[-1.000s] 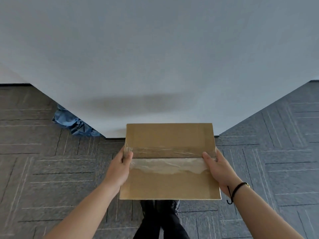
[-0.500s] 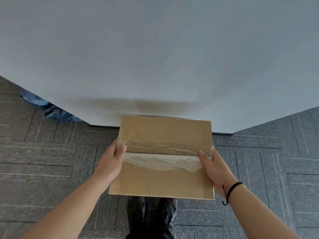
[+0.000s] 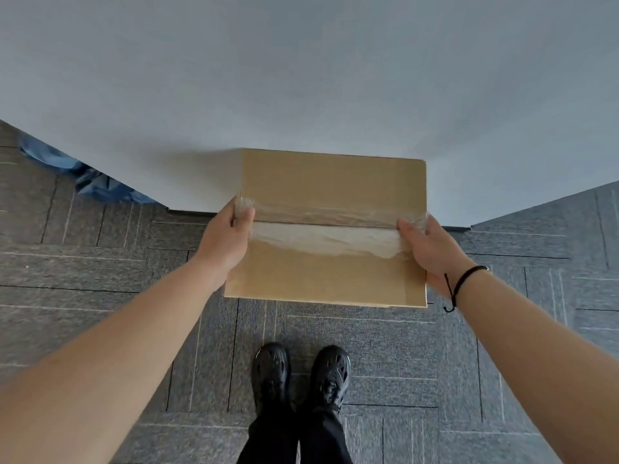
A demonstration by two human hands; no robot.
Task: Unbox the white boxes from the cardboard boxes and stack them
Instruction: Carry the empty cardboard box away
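The left hand point(image 3: 227, 244) and right hand point(image 3: 432, 251) grip opposite sides of a flat cardboard box point(image 3: 330, 192), thumbs on top at its clear tape point(image 3: 323, 234) seam. Both arms reach forward. The box's far half lies over the white table point(image 3: 301, 78) edge, its near half over grey carpet point(image 3: 83, 262) above black shoes point(image 3: 330, 375). Blue cloth point(image 3: 90, 182) lies beneath the table, left.

We've got both arms stretched forward, bare to the wrist. Our left hand point(image 3: 225, 244) grips the left edge of the cardboard box point(image 3: 330, 195), thumb on top. Our right hand point(image 3: 432, 251) grips the right edge the same way, a black cord round its wrist. Feet together below.
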